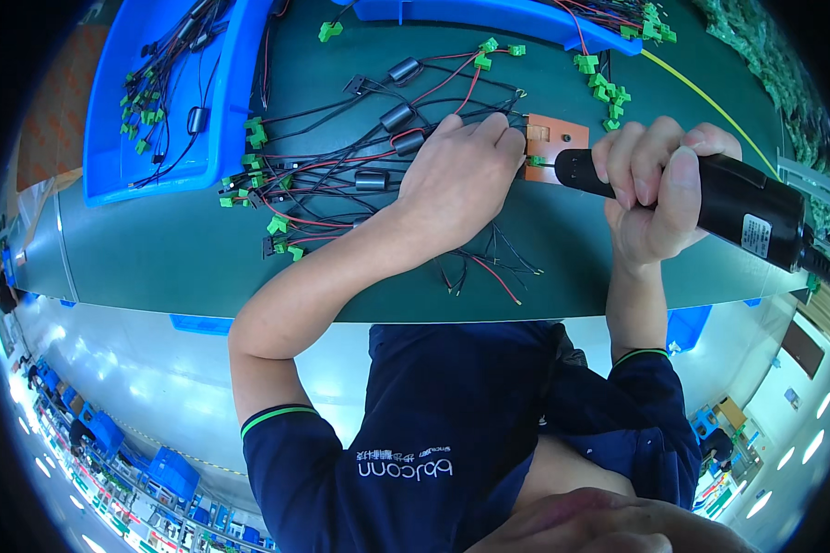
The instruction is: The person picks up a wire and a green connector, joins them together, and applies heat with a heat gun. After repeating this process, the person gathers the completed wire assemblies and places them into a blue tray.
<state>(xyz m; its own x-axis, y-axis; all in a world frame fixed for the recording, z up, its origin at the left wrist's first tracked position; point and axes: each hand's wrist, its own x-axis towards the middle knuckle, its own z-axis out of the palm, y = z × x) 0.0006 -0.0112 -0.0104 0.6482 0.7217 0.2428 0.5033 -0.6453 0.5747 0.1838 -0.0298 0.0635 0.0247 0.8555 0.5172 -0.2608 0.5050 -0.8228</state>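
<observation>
In my right hand point(659, 180) is a black corded electric screwdriver point(752, 203), its front end pointing left. The tip meets a small green terminal connector point(537, 161) at an orange fixture block point(561, 138). My left hand point(461, 180) is closed at the block's left edge, its fingertips pinching thin wire ends beside the connector; the fingers partly hide them. Under and left of that hand spreads a bundle of black and red cables point(332, 170) with black cylindrical ferrite cores point(372, 181) and green connectors at their ends.
A blue bin point(101, 157) holding more cables stands at the left, and another blue tray point(516, 35) lies along the far side. Green connectors point(604, 90) hang off that tray. Loose wire ends point(516, 300) lie near the front edge of the green table point(157, 258). Bubble wrap point(765, 69) sits far right.
</observation>
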